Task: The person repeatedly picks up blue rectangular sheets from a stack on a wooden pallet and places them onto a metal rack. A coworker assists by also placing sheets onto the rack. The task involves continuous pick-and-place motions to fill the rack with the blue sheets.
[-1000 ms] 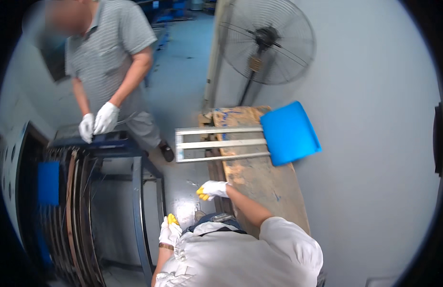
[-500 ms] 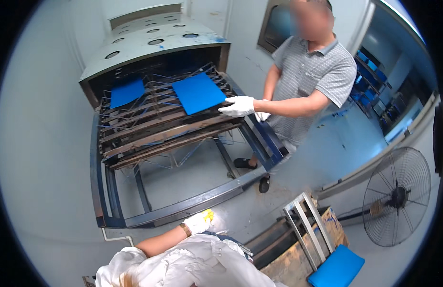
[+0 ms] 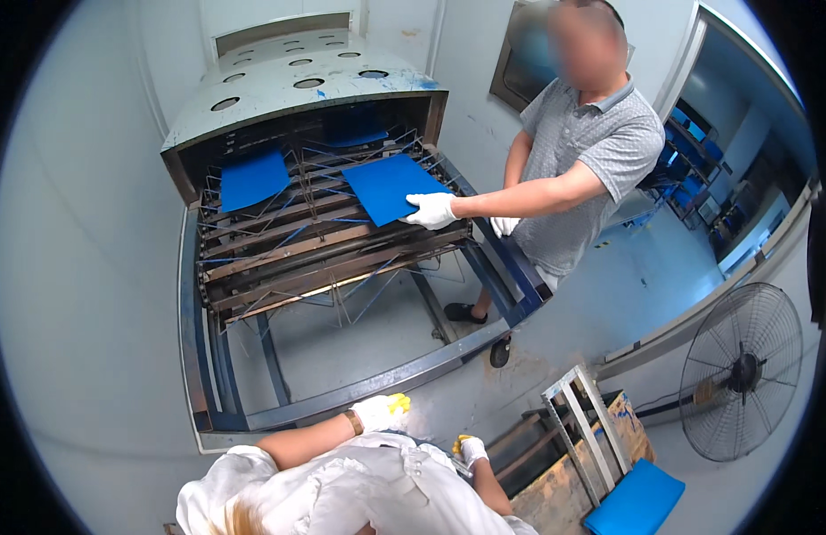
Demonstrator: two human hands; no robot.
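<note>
My left hand [image 3: 381, 413], in a white glove with yellow fingers, is held in front of the near bar of a blue metal frame [image 3: 377, 379]. Its fingers look loosely apart, with nothing visible in them. In a similar glove, my right hand [image 3: 469, 449] hangs close to my body, beside a wooden box [image 3: 555, 486]. Its partly visible fingers are slightly bent and apart, and I see nothing in them. Beyond the frame, a co-worker's white-gloved hand [image 3: 431, 210] touches a flat blue sheet [image 3: 388, 183] lying on the slatted wire rack [image 3: 297, 254].
Another blue sheet [image 3: 255, 181] lies at the rack's left, before the oven-like housing [image 3: 288, 80]. A co-worker [image 3: 591, 143] stands right of the frame. On the right are a metal ladder-like frame [image 3: 587, 428], a folded blue sheet [image 3: 636, 497] and a large fan [image 3: 743, 370].
My right hand has come into view near my body. The co-worker's hand now rests over the blue sheet's right edge. The view has shifted slightly.
</note>
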